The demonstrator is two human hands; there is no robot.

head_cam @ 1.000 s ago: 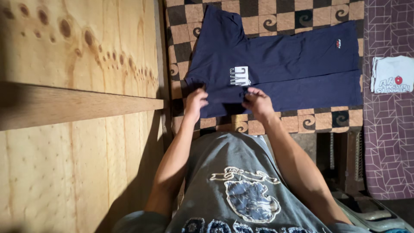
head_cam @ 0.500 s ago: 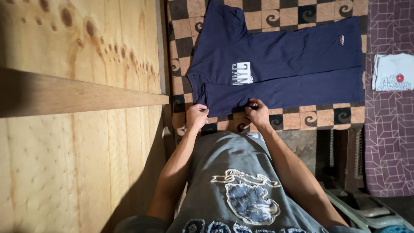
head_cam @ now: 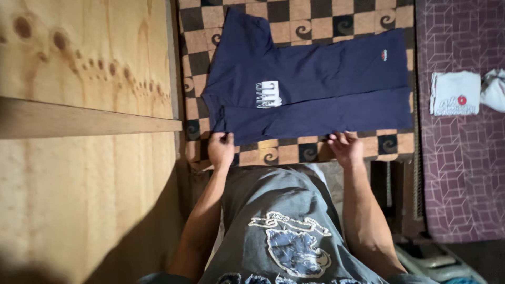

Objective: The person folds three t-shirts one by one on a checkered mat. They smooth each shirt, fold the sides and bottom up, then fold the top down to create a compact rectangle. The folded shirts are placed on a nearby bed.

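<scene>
A navy blue T-shirt (head_cam: 310, 89) lies flat on a surface covered by a checkered cloth (head_cam: 336, 21) of tan and black squares with spiral marks. The shirt is folded lengthwise, so its near edge runs straight along the cloth in front of the person. A white rectangular print (head_cam: 269, 94) sits on the chest, near the collar end at the left, and a small red-and-white label (head_cam: 384, 52) sits near the hem at the right.

The left hand (head_cam: 221, 149) pinches the near edge of the shirt at the collar end, its fingers (head_cam: 225, 138) pressed together on the fabric. The right hand (head_cam: 345, 148) grips the same edge further along, toward the hem, fingers curled onto the cloth. The 2 hands are well apart.

To the right, on a purple patterned covering (head_cam: 457, 168), lies a folded white garment (head_cam: 455, 93) with a round red mark. A plywood wall (head_cam: 84, 158) fills the left side.
</scene>
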